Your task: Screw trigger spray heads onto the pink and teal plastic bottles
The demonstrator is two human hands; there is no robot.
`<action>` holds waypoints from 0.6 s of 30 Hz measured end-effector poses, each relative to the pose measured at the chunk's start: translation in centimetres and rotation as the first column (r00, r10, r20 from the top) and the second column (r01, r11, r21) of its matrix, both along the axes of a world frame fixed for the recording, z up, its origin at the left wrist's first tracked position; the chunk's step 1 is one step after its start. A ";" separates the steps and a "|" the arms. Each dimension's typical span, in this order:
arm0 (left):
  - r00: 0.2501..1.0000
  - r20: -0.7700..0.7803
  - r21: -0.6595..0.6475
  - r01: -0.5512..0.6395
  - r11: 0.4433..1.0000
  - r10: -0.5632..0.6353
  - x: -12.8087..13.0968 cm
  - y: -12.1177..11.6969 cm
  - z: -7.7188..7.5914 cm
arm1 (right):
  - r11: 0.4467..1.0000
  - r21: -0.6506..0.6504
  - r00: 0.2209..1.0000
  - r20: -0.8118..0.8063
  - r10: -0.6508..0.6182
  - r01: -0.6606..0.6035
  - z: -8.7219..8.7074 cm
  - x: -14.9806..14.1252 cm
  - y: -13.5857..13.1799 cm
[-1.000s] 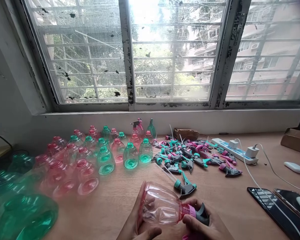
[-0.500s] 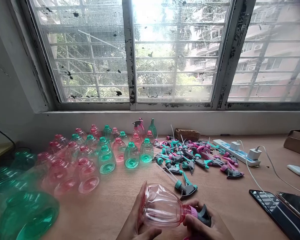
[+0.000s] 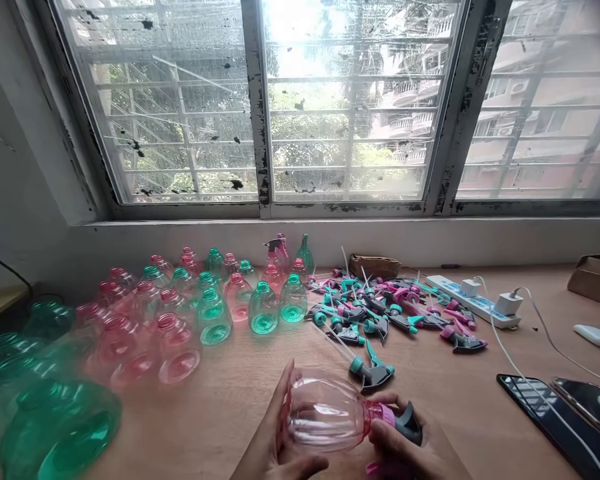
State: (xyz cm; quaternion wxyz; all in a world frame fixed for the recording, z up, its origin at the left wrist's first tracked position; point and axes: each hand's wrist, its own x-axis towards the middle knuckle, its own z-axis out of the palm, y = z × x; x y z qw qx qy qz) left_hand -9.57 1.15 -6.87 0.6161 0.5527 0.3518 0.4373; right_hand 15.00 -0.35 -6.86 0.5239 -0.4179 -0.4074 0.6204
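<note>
A clear pink spray bottle [image 3: 325,410] lies on its side in the air above the table's front, its base to the left. My left hand [image 3: 275,440] is wrapped round the base end. At the neck, my right hand [image 3: 405,443] grips the pink collar of the grey trigger sprayer head [image 3: 409,425], with fingers closed on it. The pink trigger shows below that hand. Just beyond the bottle lies a loose grey and teal sprayer head [image 3: 373,370] with its tube pointing back left.
Several open pink bottles [image 3: 179,350] and green bottles [image 3: 214,317] stand at the left. A heap of sprayer heads [image 3: 380,307] covers the back middle. A power strip [image 3: 473,301] with chargers and phones [image 3: 545,413] lies at the right, a brown box [image 3: 597,277] behind.
The bottle has rolled slightly between my hands, and more of the pink trigger now shows beneath my right hand. Both hands keep their hold.
</note>
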 end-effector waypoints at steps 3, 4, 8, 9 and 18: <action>0.999 -0.036 0.002 0.022 1.000 -0.022 -0.2 -0.2 -0.1 | 1.000 0.015 1.000 -0.008 -0.007 0.007 0.0 0.0 0.0; 0.999 -0.033 0.009 0.019 1.000 -0.019 -0.2 -0.4 0.0 | 1.000 0.028 1.000 0.016 0.002 -0.002 -0.1 0.0 0.1; 0.999 0.026 0.018 -0.040 0.999 0.039 0.1 -0.9 1.0 | 1.000 -0.013 0.996 0.092 0.004 -0.003 -0.9 0.2 0.2; 0.999 0.028 0.012 -0.045 0.999 0.045 0.2 -0.9 1.3 | 1.000 -0.030 0.995 0.098 0.001 0.002 -1.1 0.2 0.2; 0.994 0.092 -0.012 -0.063 0.998 0.064 0.4 -0.6 0.4 | 0.999 -0.041 0.999 0.029 -0.012 0.013 -0.5 0.1 0.1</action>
